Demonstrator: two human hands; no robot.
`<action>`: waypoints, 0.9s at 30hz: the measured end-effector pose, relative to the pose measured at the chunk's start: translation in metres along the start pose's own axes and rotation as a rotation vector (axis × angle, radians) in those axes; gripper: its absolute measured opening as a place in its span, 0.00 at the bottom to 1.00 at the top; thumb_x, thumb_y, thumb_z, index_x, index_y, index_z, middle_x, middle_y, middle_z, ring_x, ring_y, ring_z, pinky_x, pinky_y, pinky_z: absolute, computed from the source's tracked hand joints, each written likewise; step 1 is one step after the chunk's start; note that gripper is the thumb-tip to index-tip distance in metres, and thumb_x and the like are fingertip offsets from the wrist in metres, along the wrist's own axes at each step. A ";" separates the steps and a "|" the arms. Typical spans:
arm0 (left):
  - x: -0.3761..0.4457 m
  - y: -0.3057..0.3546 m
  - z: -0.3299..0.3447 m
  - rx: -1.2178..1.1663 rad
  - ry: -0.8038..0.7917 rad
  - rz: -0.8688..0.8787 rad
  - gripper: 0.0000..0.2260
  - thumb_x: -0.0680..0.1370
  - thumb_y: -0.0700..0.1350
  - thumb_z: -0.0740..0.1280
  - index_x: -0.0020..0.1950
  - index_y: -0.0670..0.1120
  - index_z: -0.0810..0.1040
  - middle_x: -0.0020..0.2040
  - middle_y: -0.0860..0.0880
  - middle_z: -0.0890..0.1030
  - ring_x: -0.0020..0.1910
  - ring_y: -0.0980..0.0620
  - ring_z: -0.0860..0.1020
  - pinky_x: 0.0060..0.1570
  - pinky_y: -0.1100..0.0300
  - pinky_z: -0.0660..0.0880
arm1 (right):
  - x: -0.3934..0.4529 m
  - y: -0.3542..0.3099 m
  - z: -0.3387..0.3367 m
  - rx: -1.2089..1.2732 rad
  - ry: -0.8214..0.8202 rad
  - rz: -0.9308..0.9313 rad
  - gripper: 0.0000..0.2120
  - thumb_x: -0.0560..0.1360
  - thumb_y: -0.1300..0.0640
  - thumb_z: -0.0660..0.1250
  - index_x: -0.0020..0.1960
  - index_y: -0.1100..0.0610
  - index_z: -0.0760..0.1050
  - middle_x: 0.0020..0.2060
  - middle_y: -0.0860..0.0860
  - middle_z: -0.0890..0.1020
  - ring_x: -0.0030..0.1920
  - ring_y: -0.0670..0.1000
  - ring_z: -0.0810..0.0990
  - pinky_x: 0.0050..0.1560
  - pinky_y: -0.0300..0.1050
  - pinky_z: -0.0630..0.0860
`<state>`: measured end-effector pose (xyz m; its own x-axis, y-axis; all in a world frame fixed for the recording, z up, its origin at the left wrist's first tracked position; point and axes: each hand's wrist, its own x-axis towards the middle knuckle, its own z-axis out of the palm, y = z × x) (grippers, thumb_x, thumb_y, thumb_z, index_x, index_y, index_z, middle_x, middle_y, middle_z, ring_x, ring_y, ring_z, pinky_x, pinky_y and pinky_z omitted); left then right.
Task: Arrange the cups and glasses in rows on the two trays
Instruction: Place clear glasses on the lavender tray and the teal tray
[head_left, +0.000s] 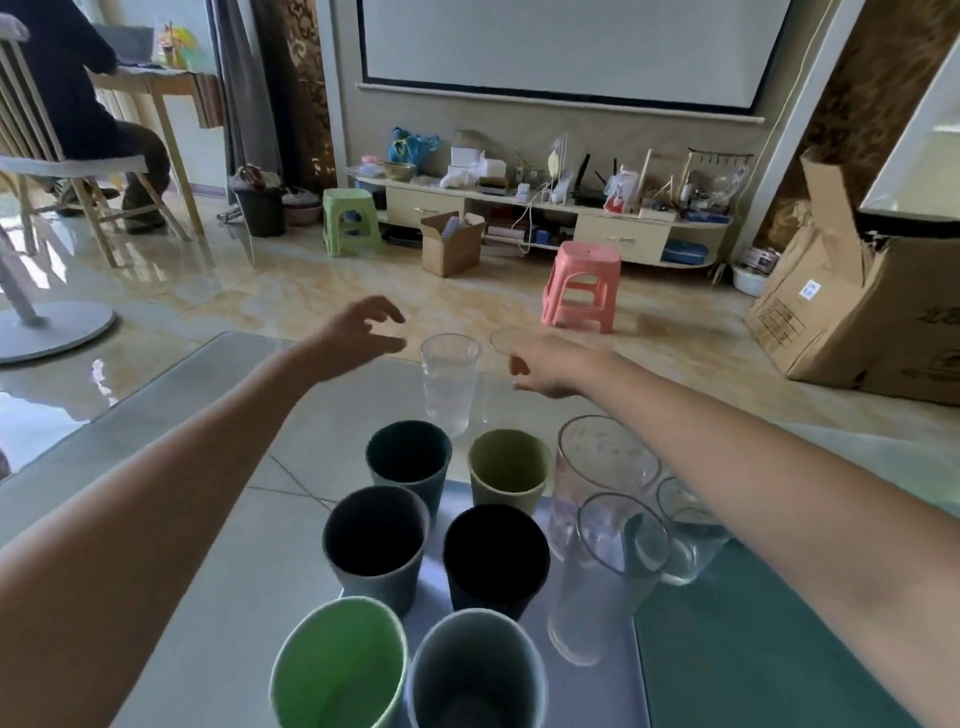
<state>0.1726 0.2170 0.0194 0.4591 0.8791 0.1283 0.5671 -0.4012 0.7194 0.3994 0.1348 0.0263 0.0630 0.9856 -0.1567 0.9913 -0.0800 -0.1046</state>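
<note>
Several coloured cups stand in two columns on a silver tray (641, 670): dark teal (408, 457), olive (509, 470), grey-blue (374, 540), navy (496, 551), bright green (337, 665) and grey (475, 675). Tall clear glasses (605, 467) (613, 566) and a short one (688, 545) stand to their right. A teal tray (753, 649) lies beside them. Another clear glass (449, 379) stands at the table's far edge. My left hand (363, 338) curls around a faint clear glass left of it. My right hand (550, 366) wraps a clear glass (506, 338) on its right.
The glass table (218, 415) ends just beyond the far glasses. On the floor behind are a pink stool (582, 286), a green stool (350, 221), cardboard boxes (852, 312) and a TV cabinet. A person sits on a chair at the far left.
</note>
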 end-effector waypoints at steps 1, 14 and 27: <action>0.012 0.010 0.007 0.014 -0.048 0.019 0.22 0.72 0.45 0.72 0.64 0.47 0.71 0.67 0.42 0.68 0.64 0.45 0.68 0.55 0.56 0.69 | 0.002 0.000 0.002 0.001 0.013 -0.010 0.12 0.76 0.55 0.65 0.58 0.58 0.73 0.53 0.55 0.78 0.51 0.54 0.77 0.56 0.50 0.76; 0.052 0.015 0.078 0.478 -0.198 0.084 0.41 0.61 0.48 0.80 0.70 0.52 0.64 0.63 0.43 0.64 0.57 0.42 0.71 0.60 0.50 0.73 | 0.020 0.002 0.008 0.092 0.050 -0.064 0.05 0.75 0.60 0.66 0.45 0.58 0.70 0.48 0.55 0.78 0.45 0.54 0.76 0.42 0.45 0.71; -0.073 0.123 -0.029 0.221 0.343 0.148 0.37 0.60 0.49 0.80 0.66 0.55 0.68 0.62 0.43 0.66 0.57 0.43 0.70 0.57 0.49 0.74 | -0.096 -0.021 -0.086 0.289 0.536 -0.094 0.04 0.77 0.60 0.63 0.49 0.60 0.74 0.43 0.52 0.75 0.40 0.49 0.74 0.41 0.41 0.69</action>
<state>0.1895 0.1110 0.1183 0.3135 0.8275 0.4658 0.6618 -0.5422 0.5177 0.3829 0.0544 0.1278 0.1013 0.9219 0.3740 0.9286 0.0473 -0.3681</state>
